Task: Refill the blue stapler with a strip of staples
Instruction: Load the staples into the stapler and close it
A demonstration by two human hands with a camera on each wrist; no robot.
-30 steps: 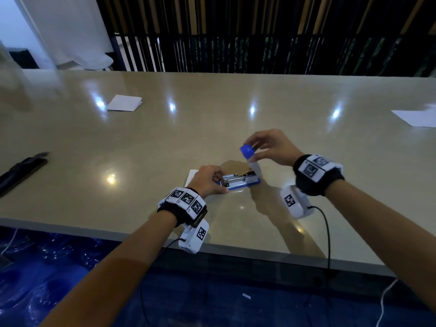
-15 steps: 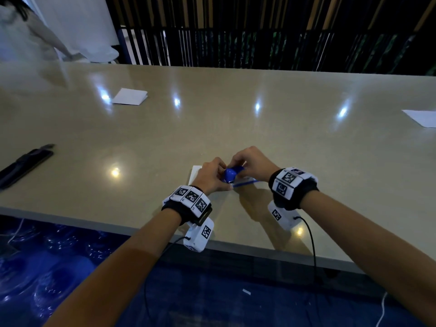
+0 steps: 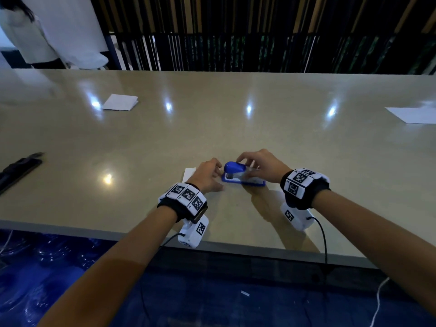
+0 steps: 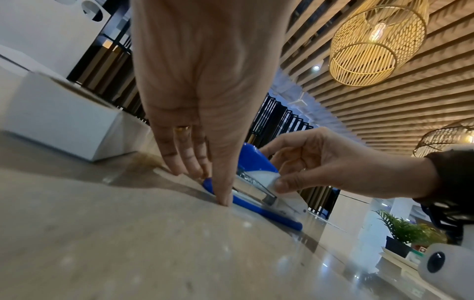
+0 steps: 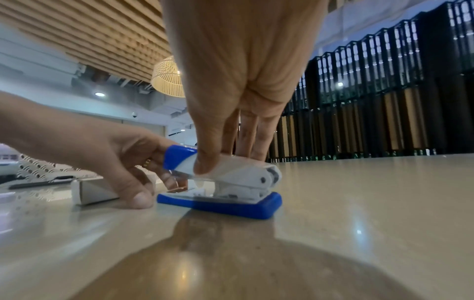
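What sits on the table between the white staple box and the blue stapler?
The left hand: its fingers touch the table between the white box and the stapler, clearest in the right wrist view.

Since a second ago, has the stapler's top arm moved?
Yes. The stapler top, raised then, is folded down toward its base on the table, pinched by the right hand.

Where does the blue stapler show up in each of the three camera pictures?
Head view: the blue stapler sits centre, between both hands near the table's front edge.
Left wrist view: the stapler is centre, just behind the left hand.
Right wrist view: the stapler is centre, under the right hand, which pinches its top.
Shared landmark: the small white box beside the left hand.
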